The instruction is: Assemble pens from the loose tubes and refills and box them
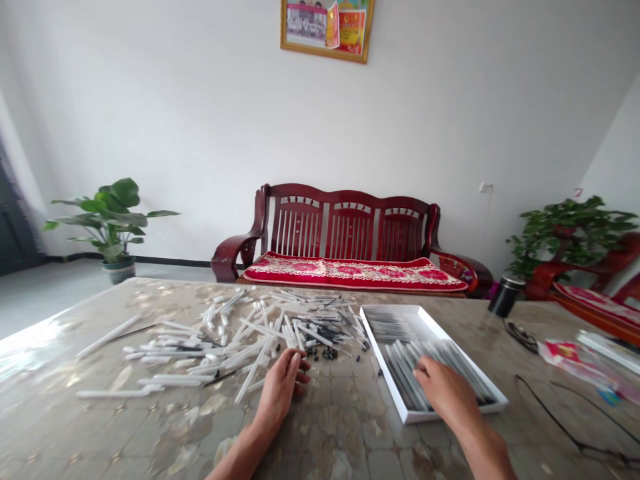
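My left hand [283, 385] rests at the near edge of a loose heap of white pen tubes [220, 357], its fingers loosely bent and slightly apart, with nothing visible in them. Small black pen tips or caps [329, 353] lie just beyond it. Over a shallow white box [445, 327] on the right, my right hand [445, 387] is closed, its fingers curled down against the pens. Whatever it grips is hidden under the fingers. Inside the box, translucent pens [400, 363] with dark lines inside lie side by side in two rows.
Eyeglasses [575, 440], a black cylindrical container [506, 297] and pink-and-clear plastic packaging [575, 360] lie on the right of the patterned table [170, 440]. Beyond stands a red wooden bench [350, 230]. A potted plant [117, 220] is at the left.
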{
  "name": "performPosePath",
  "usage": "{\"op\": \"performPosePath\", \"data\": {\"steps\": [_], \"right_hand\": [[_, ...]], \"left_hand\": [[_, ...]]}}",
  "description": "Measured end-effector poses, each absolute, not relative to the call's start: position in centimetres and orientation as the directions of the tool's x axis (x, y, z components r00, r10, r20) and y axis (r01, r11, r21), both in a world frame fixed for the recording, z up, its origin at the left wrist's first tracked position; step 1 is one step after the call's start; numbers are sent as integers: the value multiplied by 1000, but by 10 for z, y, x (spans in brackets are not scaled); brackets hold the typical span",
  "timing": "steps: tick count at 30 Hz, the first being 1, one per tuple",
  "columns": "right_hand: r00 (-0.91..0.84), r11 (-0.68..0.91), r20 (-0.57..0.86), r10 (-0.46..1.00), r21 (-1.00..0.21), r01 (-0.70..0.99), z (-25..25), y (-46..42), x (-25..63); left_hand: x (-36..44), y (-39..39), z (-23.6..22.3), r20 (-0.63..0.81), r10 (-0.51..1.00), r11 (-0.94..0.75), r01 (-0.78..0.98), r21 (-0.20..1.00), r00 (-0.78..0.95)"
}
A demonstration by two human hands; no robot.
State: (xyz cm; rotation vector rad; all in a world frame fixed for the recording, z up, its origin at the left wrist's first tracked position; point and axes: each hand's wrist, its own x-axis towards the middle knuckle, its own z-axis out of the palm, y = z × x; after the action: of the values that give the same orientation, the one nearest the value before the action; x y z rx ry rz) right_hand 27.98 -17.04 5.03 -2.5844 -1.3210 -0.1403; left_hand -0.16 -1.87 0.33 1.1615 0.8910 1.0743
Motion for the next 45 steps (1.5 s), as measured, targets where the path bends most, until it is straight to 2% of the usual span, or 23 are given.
{"op": "performPosePath", "data": {"steps": [5, 9, 15, 20, 24, 28, 30, 36, 45], "right_hand": [[309, -184, 318, 896, -368, 912, 50, -114, 223], [292, -136, 364, 884, -399, 907, 36, -64, 185], [289, -144, 362, 886, -377, 915, 22, -26, 167], [312, -167, 383, 870, -366, 915, 17, -31, 170], [237, 12, 463, 854, -472, 881, 15, -42, 162], [124, 123, 473, 872, -458, 880, 11, -49, 147], [149, 80, 454, 879, -447, 891, 9, -50, 147], [343, -226, 400, 850, -312, 923, 4, -54, 176], [328, -275, 352, 877, -192, 942, -2, -49, 182]], "left_hand": [[-1, -16, -3, -8, 959, 12, -14, 1000, 283], [-3, -14, -4, 10, 953, -16, 17, 1000, 302], [-6, -12, -1, 79, 958, -89, 23, 996, 277], [-4, -8, -2, 58, 976, -52, -33, 998, 208], [1, -6, -2, 5, 980, 33, -186, 982, 201], [2, -6, 1, -40, 972, 121, -346, 930, 233], [0, -6, 2, -106, 973, 182, -394, 901, 207], [-4, -5, 5, -219, 969, 244, -503, 829, 110], [-2, -6, 3, -198, 972, 235, -516, 824, 127]]}}
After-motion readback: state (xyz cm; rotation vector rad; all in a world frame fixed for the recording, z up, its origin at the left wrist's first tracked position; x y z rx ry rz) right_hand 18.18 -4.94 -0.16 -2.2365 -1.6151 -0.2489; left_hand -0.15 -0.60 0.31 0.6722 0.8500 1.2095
